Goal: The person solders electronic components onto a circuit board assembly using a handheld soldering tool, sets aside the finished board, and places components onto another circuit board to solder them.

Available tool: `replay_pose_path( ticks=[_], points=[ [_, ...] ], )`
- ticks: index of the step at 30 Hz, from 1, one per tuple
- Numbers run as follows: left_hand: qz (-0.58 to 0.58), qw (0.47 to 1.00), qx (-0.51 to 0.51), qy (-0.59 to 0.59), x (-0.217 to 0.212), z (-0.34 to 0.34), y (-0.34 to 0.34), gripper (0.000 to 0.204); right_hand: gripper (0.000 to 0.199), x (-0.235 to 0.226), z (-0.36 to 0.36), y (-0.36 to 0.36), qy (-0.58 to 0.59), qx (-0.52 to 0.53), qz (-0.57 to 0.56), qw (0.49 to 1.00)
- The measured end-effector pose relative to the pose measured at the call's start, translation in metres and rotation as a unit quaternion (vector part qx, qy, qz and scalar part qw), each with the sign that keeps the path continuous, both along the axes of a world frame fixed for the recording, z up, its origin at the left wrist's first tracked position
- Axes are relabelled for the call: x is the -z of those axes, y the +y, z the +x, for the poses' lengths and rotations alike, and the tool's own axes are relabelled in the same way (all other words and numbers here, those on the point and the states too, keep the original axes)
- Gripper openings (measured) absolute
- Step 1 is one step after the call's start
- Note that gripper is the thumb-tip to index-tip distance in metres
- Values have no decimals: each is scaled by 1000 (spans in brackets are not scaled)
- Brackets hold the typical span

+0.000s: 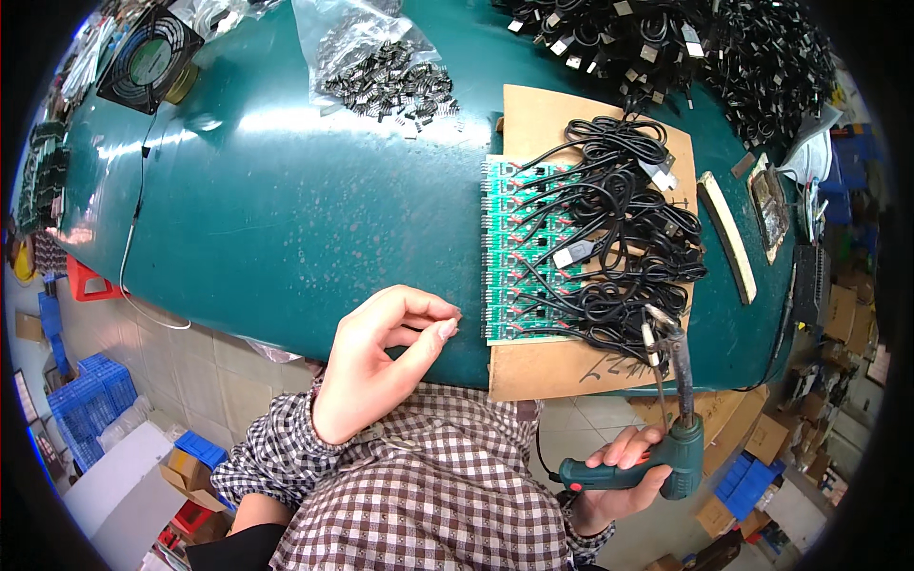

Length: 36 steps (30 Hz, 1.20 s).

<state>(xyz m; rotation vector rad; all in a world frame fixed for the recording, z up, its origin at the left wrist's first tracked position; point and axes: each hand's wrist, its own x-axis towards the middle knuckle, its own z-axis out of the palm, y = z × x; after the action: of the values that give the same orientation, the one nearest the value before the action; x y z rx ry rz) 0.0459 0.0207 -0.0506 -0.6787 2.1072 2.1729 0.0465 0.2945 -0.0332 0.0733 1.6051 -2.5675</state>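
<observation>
My right hand [624, 473] is wrapped round the dark green handle of a soldering gun [678, 457]. The gun's metal tip points away from me, beside the near-right black cables. My left hand [386, 347] is over the near table edge, its thumb and fingertips drawn together in a pinch; whatever they hold, if anything, is too small to make out. To its right lies a panel of green circuit boards [503, 252] on a sheet of cardboard [538, 373]. Coiled black USB cables [619, 205] run from the boards and lie bundled on the cardboard.
Small black components [400, 86] spill from a clear plastic bag [328, 38] at the far middle. Heaps of black cables [657, 48] fill the far right. A black fan [150, 59] stands far left. Right of the cardboard lie a pale strip [726, 238] and a small tray [767, 209].
</observation>
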Motion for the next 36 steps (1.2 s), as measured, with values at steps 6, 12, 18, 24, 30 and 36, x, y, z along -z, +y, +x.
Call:
replay_pose_path(
  ticks=[6,12,18,24,30,36],
  points=[
    [-133,988,35,69,-7,-11,-3,19,43,-3,-30,30,-30,98,-55,993],
    [-338,915,106,191,-33,-29,-20,33,36,-17,-97,92,-137,209,-174,953],
    [-423,860,174,228,-48,-43,-28,54,30,-8,-176,151,-149,207,-206,945],
    [-473,824,232,210,-48,-51,-45,71,46,4,-237,176,-195,188,-129,954],
    [-415,832,251,270,-52,-69,-57,71,55,-10,-216,188,-257,163,82,949],
    [-407,802,238,367,-68,-91,-55,68,66,-66,-206,141,-322,118,583,737]
  ],
)
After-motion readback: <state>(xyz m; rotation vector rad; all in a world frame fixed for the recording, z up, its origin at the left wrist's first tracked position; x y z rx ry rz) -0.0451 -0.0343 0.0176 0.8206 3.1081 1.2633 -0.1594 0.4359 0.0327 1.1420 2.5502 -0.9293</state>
